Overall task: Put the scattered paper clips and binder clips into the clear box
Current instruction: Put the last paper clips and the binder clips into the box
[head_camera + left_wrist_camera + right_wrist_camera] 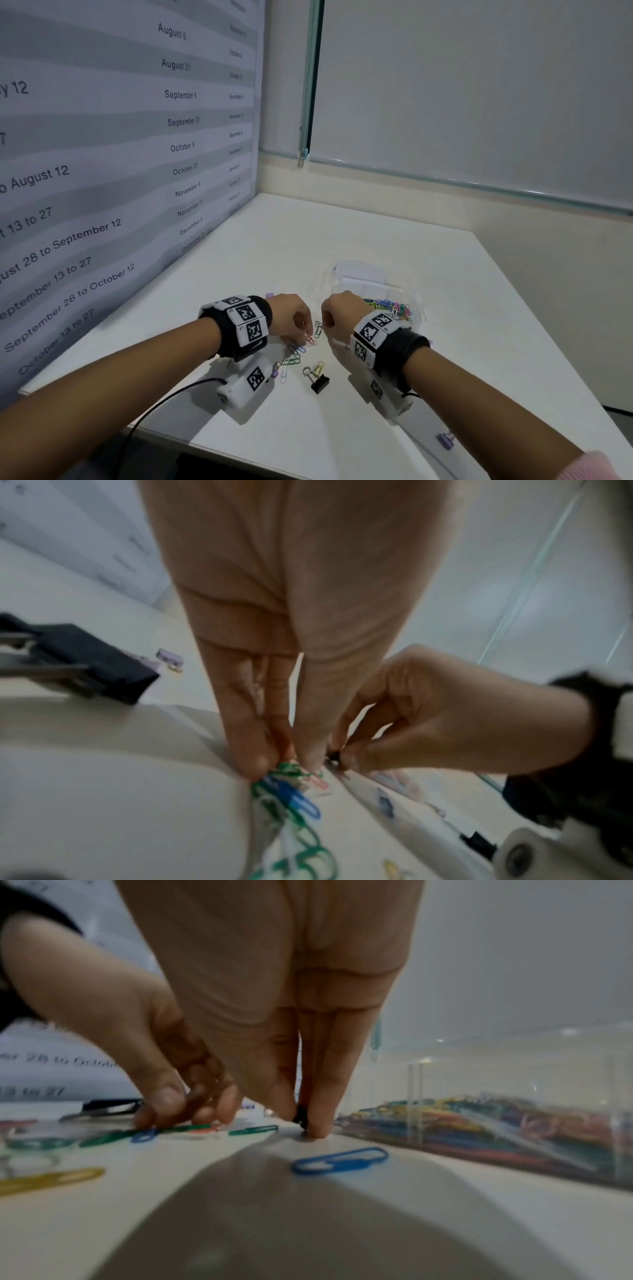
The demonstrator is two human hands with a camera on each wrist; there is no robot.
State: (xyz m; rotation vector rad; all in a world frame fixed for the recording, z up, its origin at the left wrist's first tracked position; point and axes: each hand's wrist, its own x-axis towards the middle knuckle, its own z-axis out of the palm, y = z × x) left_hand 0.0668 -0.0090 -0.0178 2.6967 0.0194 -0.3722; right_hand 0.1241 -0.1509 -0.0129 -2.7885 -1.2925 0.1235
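Down on the tabletop (445,342), both hands are mid-pickup: the left hand (291,313) pinches green paper clips (291,773), the right hand (340,308) nips a small black piece. Clear box (514,1096) sits just right of the right hand's fingers (325,1096); next, lift and drop inside.

— Left hand (289,317)? 
— Reaching in from the left, bare forearm, black band with white marker blocks round the wrist. Fingers (246,750) pointed straight down, bunched with the thumb, tips touching the surface (342,428) and pinching at something there.
— Right hand (342,310)?
— Mirrored from the right, same band and blocks at the wrist, pink cuff at the edge of the head view. Thumb and forefinger (322,1096) pressed together, tips down on the surface, nipping something small and dark. Remaining fingers curled behind.
— Apart or touching?
— Close, knuckles facing, narrow gap between.
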